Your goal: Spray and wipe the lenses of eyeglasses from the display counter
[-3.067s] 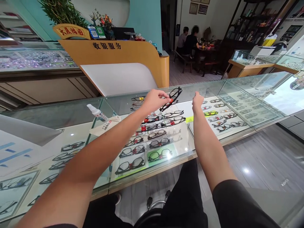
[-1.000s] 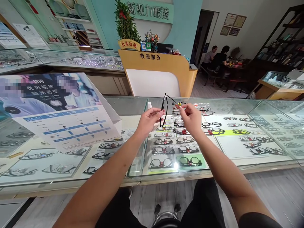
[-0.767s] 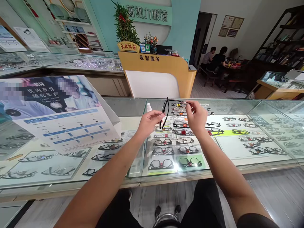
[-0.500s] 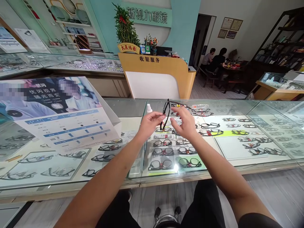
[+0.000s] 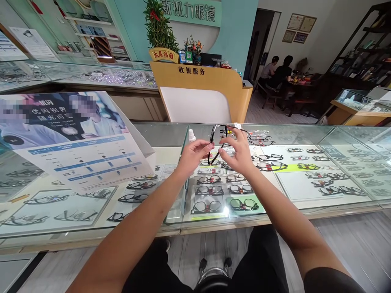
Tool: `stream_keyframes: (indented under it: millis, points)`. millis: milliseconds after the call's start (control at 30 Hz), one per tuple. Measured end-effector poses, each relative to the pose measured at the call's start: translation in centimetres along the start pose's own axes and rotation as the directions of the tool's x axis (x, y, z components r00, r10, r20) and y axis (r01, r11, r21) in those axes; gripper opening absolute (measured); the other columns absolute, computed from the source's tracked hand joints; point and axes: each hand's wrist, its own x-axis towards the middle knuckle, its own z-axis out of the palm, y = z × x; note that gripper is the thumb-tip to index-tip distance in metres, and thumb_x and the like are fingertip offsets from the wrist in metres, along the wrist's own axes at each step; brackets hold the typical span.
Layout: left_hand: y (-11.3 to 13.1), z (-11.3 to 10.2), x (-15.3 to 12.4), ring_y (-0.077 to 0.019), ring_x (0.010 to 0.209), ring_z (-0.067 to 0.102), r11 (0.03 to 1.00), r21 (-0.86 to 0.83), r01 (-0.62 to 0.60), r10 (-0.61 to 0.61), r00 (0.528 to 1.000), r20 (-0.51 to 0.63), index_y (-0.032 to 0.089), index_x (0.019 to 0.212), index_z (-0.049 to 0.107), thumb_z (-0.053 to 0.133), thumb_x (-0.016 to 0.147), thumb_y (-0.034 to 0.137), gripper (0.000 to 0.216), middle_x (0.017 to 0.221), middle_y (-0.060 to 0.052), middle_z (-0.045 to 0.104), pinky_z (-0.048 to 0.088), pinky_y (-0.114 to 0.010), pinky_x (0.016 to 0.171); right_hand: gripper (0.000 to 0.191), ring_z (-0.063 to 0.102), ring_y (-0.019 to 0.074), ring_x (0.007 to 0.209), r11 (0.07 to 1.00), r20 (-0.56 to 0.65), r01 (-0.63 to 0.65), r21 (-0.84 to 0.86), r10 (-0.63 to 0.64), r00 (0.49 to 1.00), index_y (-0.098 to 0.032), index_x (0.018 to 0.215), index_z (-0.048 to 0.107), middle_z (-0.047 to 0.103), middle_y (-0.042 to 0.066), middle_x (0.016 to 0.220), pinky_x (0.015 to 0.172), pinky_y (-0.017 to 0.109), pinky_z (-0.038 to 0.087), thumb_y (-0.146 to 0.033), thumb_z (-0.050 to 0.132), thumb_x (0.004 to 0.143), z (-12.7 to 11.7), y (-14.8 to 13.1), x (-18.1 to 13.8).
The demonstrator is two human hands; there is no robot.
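A black pair of glasses with a small white tag is held up above the glass display counter. My left hand pinches the frame at its left side. My right hand grips the frame from the right, fingers curled round it and its temple. Below both hands, under the glass, lie rows of spectacle frames. A small white spray bottle stands on the counter just left of my left hand.
A large advertising poster leans on the counter at the left. An orange cashier desk stands behind the counter. Two people sit at a table at the back right. More glass cases stand right.
Three seconds ago the glasses were held far out over the counter by my left hand alone. Since then they came closer, my right hand worked the temple, let go briefly, and now grips the frame again.
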Motion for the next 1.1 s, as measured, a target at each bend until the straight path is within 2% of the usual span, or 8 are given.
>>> stream_keyframes:
  millis: [133,233,500,633,800,967,1033,1100]
  points:
    - [0.1,-0.1,0.0,-0.0289,0.111,0.080,1.000,-0.010,-0.008,0.008,1.000,-0.010,0.023,0.098,0.084,0.105,0.065,0.071,0.062,0.112,-0.010,0.087,0.069,-0.041,0.090,0.021,0.040,0.0429,0.168,1.000,0.019,0.000,-0.004,0.000,1.000,-0.027,0.111,0.083,0.051,0.013,0.177,0.138,0.067,0.038,-0.045,0.072,0.105,-0.1,0.2,0.1]
    - [0.2,-0.2,-0.1,-0.0271,0.111,0.080,1.000,-0.013,-0.020,0.020,0.999,-0.031,0.022,0.098,0.084,0.105,0.066,0.071,0.062,0.114,-0.011,0.087,0.069,-0.040,0.091,0.021,0.034,0.0424,0.173,1.000,-0.011,0.014,0.011,-0.014,1.000,-0.027,0.109,0.082,0.051,0.013,0.177,0.142,0.068,0.032,-0.045,0.072,0.105,-0.1,0.4,0.2]
    - [0.3,-0.6,0.3,-0.0295,0.119,0.081,0.996,-0.073,-0.047,0.042,0.996,-0.079,0.022,0.098,0.081,0.106,0.065,0.067,0.061,0.117,-0.010,0.086,0.070,-0.040,0.091,0.022,0.044,0.0400,0.168,0.999,-0.027,0.020,0.027,-0.020,0.999,-0.027,0.095,0.079,0.064,0.011,0.168,0.139,0.066,0.038,-0.045,0.071,0.104,-0.2,1.0,0.3]
    - [0.6,-1.2,0.8,-0.0285,0.118,0.080,0.988,-0.129,-0.081,0.062,0.988,-0.142,0.023,0.098,0.078,0.107,0.064,0.066,0.062,0.119,-0.009,0.084,0.071,-0.040,0.089,0.019,0.053,0.0408,0.160,1.000,0.001,0.005,0.011,-0.005,1.000,-0.028,0.102,0.082,0.079,0.009,0.150,0.137,0.069,0.039,-0.044,0.071,0.105,-0.2,1.3,0.4]
    - [0.9,-2.1,1.4,-0.0252,0.118,0.078,0.977,-0.162,-0.139,0.103,0.973,-0.208,0.025,0.100,0.076,0.105,0.069,0.065,0.059,0.124,-0.008,0.081,0.072,-0.039,0.089,0.019,0.059,0.0413,0.153,1.000,0.042,-0.016,0.003,0.016,0.999,-0.030,0.109,0.084,0.085,0.007,0.140,0.143,0.076,0.024,-0.044,0.073,0.105,-0.2,1.3,0.3]
    - [0.9,-2.4,1.6,-0.0254,0.120,0.078,0.971,-0.163,-0.175,0.133,0.962,-0.240,0.026,0.099,0.076,0.105,0.070,0.066,0.057,0.121,-0.007,0.081,0.071,-0.038,0.090,0.021,0.073,0.0350,0.124,0.999,0.106,-0.033,-0.003,0.033,0.994,-0.031,0.105,0.085,0.089,0.005,0.110,0.146,0.075,0.016,-0.046,0.070,0.108,-0.3,1.1,0.3]
    - [0.8,-2.1,1.4,-0.0264,0.122,0.077,0.977,-0.141,-0.161,0.132,0.972,-0.196,0.025,0.096,0.077,0.106,0.068,0.064,0.056,0.120,-0.007,0.080,0.071,-0.039,0.092,0.025,0.073,0.0356,0.126,0.999,0.098,-0.031,-0.010,0.032,0.995,-0.031,0.115,0.084,0.088,0.007,0.118,0.147,0.073,0.016,-0.049,0.069,0.109,-0.3,0.8,0.3]
    - [0.5,-1.6,1.1,-0.0268,0.122,0.076,0.984,-0.112,-0.138,0.122,0.983,-0.138,0.024,0.092,0.078,0.107,0.065,0.063,0.056,0.125,-0.008,0.078,0.071,-0.040,0.094,0.037,0.069,0.0376,0.139,1.000,0.093,-0.003,-0.006,0.004,0.996,-0.029,0.134,0.080,0.085,0.010,0.137,0.146,0.071,0.019,-0.052,0.070,0.108,-0.1,0.3,0.1]
